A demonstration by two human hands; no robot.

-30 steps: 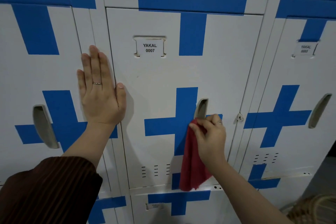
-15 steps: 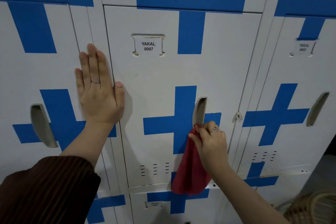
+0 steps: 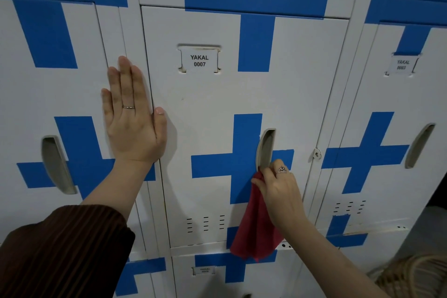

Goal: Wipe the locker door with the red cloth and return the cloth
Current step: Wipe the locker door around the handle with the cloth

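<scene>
red cloth (image 3: pixel 255 230) pinched, hanging below right hand (image 3: pixel 280 191)

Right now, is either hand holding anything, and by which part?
The right hand pinches the red cloth by its top end; the rest hangs. The left hand lies flat against the lockers, empty.

Left hand (image 3: pixel 131 123): thin, plain silver band (image 3: pixel 128 106) on one finger. Left arm: dark brown sleeve (image 3: pixel 60 249), finely ribbed along its length, gathered in soft folds at the cuff. Right hand (image 3: pixel 280 189): ornate silver ring (image 3: pixel 282 169), crown-shaped.
</scene>
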